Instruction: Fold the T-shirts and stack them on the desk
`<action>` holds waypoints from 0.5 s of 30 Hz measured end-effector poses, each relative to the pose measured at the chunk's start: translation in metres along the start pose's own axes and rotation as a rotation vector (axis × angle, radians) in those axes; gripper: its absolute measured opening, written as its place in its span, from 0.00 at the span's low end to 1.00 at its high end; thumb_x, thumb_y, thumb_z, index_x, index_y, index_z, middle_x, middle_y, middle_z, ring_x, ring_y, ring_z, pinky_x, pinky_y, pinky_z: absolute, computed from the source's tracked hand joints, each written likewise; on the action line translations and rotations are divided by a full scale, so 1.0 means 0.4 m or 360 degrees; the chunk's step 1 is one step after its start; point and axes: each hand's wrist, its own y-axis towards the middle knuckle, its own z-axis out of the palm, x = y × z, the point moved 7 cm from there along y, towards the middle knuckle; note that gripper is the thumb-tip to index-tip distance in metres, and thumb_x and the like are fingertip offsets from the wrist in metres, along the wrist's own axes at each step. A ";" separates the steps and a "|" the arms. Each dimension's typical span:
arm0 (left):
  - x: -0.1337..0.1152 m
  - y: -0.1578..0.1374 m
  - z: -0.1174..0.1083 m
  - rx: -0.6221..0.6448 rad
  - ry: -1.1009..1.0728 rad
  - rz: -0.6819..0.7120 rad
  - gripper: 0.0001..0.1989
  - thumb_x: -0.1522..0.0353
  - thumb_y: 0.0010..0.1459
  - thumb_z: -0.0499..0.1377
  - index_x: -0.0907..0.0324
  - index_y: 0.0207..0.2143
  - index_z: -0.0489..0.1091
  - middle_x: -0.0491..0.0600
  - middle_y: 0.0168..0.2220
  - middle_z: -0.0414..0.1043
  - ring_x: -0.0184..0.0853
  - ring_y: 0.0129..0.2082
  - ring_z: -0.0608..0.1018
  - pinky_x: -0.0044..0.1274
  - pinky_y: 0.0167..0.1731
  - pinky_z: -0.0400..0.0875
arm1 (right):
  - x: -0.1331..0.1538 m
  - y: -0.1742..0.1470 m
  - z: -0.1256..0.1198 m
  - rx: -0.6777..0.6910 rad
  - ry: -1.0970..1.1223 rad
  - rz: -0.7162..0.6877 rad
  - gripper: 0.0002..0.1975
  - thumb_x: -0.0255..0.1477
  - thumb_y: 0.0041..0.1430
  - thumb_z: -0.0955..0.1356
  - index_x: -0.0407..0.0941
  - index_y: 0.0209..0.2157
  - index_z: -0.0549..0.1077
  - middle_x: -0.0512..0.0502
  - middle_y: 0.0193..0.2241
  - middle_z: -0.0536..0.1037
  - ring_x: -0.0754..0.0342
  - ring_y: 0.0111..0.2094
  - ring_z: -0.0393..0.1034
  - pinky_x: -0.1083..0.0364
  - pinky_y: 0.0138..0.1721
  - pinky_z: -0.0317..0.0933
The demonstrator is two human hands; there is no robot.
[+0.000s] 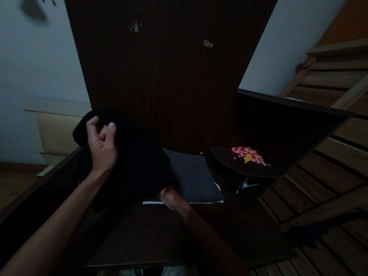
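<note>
A black cloth (139,164), perhaps a garment, hangs bunched between my two hands over the dark wooden desk (128,245). My left hand (102,149) is raised at its upper left, fingers curled into the fabric and thumb pointing up. Low on the right side, my right hand (172,197) is closed on the cloth's lower edge. Behind my right hand lies a flat dark grey piece (191,175), with a white edge showing under it. The cloth covers its left part. Dim light hides the folds and the exact kind of cloth.
On a small corner shelf (223,157) at the right sits a pile of pink, red and yellow small pieces (249,155). A raised side panel (10,221) borders the desk's left. A slatted wooden frame (347,162) stands at the right, and a tall dark back panel (168,67) rises behind.
</note>
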 end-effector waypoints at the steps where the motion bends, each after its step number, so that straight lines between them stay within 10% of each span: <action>1: 0.008 -0.004 0.004 0.0019 0.0007 -0.0012 0.23 0.52 0.57 0.60 0.56 0.47 0.61 0.39 0.25 0.55 0.26 0.23 0.63 0.20 0.24 0.60 | 0.010 0.003 -0.001 -0.0019 0.0104 -0.0064 0.26 0.46 0.50 0.73 0.50 0.50 0.74 0.45 0.47 0.79 0.46 0.54 0.69 0.45 0.58 0.61; 9: 0.088 -0.078 0.105 0.0705 0.0130 -0.0155 0.28 0.53 0.58 0.59 0.53 0.57 0.60 0.54 0.59 0.66 0.41 0.59 0.70 0.33 0.55 0.67 | 0.015 0.026 -0.163 -0.0868 0.0392 0.0101 0.18 0.43 0.55 0.67 0.50 0.44 0.69 0.45 0.41 0.79 0.47 0.45 0.74 0.47 0.45 0.71; 15: 0.088 -0.278 0.156 0.1551 0.0358 -0.0178 0.29 0.53 0.53 0.62 0.54 0.55 0.66 0.55 0.62 0.66 0.45 0.59 0.71 0.39 0.58 0.65 | 0.076 0.025 -0.229 -0.0747 0.0635 0.0111 0.14 0.39 0.54 0.70 0.46 0.38 0.69 0.46 0.35 0.79 0.48 0.35 0.76 0.44 0.38 0.75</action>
